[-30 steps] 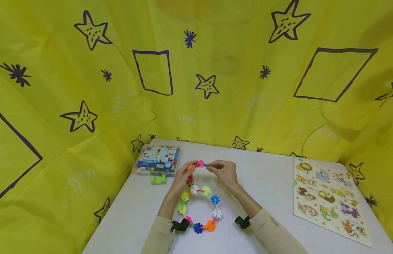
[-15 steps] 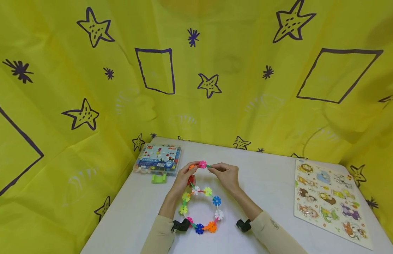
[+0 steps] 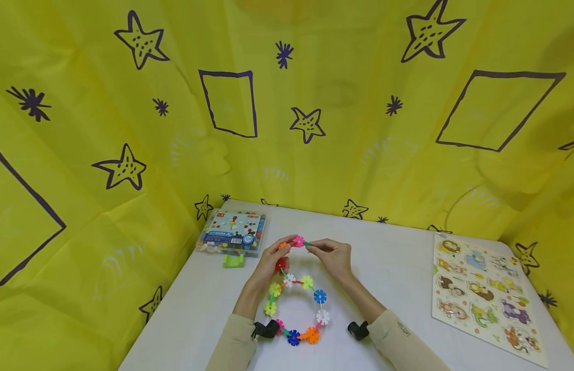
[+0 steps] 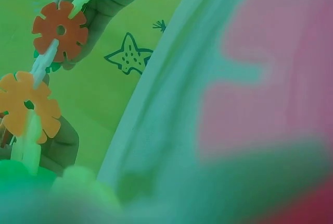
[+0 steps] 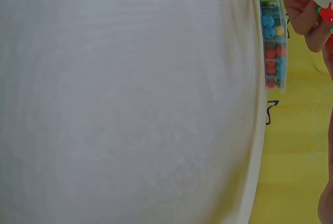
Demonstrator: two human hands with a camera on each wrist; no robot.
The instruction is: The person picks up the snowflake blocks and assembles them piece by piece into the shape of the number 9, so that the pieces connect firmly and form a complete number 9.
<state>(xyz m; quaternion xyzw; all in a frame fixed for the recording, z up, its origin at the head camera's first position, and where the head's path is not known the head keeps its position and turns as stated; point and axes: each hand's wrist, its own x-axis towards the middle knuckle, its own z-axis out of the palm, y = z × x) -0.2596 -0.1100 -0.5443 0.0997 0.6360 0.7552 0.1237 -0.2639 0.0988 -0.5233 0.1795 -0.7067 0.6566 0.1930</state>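
Observation:
A chain of colourful notched, flower-shaped plastic discs hangs in a loop above the white table, with a blue disc [image 3: 320,297] on its right side and an orange disc [image 3: 312,335] at the bottom. My left hand [image 3: 265,265] grips the chain's upper end, around a small orange disc [image 3: 283,246] and a red disc [image 3: 281,265]. A pink disc [image 3: 299,241] sticks out between the hands. The right hand [image 3: 335,258] pinches a green piece [image 3: 307,243] at that pink disc's edge. Through a strong colour tint, the left wrist view shows several linked discs, including an orange one [image 4: 30,104].
A clear plastic box [image 3: 231,233] of coloured beads stands at the back left, with a light-green piece [image 3: 233,261] at its front. An animal picture board [image 3: 488,296] lies at the right. Yellow patterned cloth [image 3: 315,170] rises behind the white table [image 3: 384,263].
The head view has shifted slightly. Both hands keep their hold near the pink disc, and the hanging loop of discs sits slightly lower in view.

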